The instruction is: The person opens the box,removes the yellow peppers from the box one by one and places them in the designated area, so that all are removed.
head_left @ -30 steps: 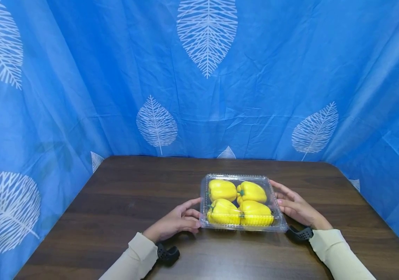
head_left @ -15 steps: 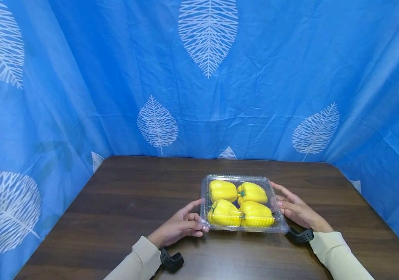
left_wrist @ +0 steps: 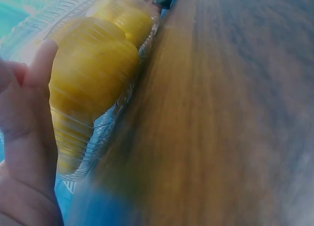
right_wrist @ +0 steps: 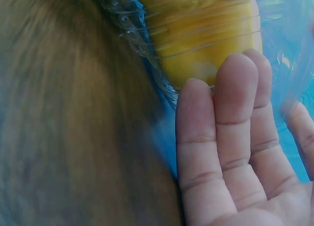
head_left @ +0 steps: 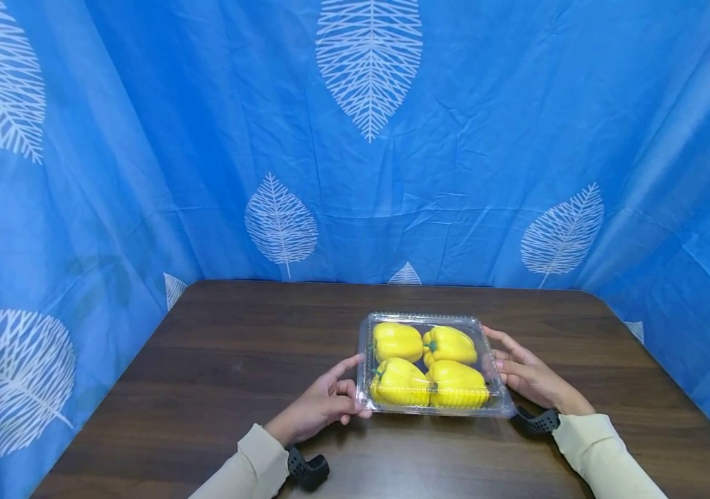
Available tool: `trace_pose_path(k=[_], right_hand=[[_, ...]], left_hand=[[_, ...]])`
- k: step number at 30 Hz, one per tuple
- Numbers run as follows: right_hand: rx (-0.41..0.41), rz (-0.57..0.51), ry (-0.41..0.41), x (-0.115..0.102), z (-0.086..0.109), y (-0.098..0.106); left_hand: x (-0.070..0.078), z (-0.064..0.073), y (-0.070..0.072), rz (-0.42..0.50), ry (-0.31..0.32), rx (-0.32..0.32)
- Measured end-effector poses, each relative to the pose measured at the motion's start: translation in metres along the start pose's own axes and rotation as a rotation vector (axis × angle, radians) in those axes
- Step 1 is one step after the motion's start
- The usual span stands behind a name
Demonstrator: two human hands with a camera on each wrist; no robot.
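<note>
A clear plastic clamshell container (head_left: 442, 409) with several yellow bell peppers (head_left: 456, 383) inside sits right of centre on the table, its lid down. My left hand (head_left: 317, 407) grips its front left corner: one finger reaches up along the left wall, others curl at the corner. In the left wrist view a finger of the left hand (left_wrist: 32, 113) lies upright against the ribbed wall. My right hand (head_left: 535, 378) touches the right wall with nearly straight fingers. The right wrist view shows the fingertips of the right hand (right_wrist: 235, 132) flat beside a pepper seen through the plastic.
The dark wood table (head_left: 236, 346) runs back to a blue curtain (head_left: 454, 138) with white leaf prints, which encloses it at the rear and sides. A black strap (head_left: 307, 468) circles the left wrist, and another black strap (head_left: 535, 421) the right.
My left hand has slid slightly right and toward the container's front left corner, its lower fingers curling more. The right hand and the container have barely moved.
</note>
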State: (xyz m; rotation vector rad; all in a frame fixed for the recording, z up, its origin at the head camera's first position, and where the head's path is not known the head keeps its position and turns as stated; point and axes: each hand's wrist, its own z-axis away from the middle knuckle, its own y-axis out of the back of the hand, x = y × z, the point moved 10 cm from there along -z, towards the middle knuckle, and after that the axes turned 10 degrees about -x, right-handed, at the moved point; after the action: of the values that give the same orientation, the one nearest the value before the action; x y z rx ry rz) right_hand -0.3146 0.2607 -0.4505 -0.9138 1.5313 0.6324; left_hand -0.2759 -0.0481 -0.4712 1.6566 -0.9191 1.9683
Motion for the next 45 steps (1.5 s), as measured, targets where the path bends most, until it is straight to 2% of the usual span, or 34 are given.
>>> trace_pose_path(k=[24,33,37,40,43,45], right_hand=[[0.046,0.017,-0.037,0.003,-0.001,0.004],[0.028,0.029,0.005,0.001,-0.001,0.003],[0.029,0.029,0.004,0.001,0.0,0.003],[0.028,0.03,0.002,0.001,0.0,0.003],[0.026,0.039,0.0,0.0,0.0,0.002],[0.024,0.048,-0.001,-0.001,-0.001,0.001]], left_hand=[[0.001,0.001,0.001,-0.029,-0.004,-0.029],[-0.002,-0.001,0.002,-0.023,-0.002,-0.025],[-0.001,-0.002,0.005,-0.057,-0.009,0.015],[0.002,-0.001,0.008,-0.118,-0.005,0.048],[0.009,0.001,0.012,-0.246,-0.026,0.068],[0.016,0.003,0.014,-0.352,-0.064,0.072]])
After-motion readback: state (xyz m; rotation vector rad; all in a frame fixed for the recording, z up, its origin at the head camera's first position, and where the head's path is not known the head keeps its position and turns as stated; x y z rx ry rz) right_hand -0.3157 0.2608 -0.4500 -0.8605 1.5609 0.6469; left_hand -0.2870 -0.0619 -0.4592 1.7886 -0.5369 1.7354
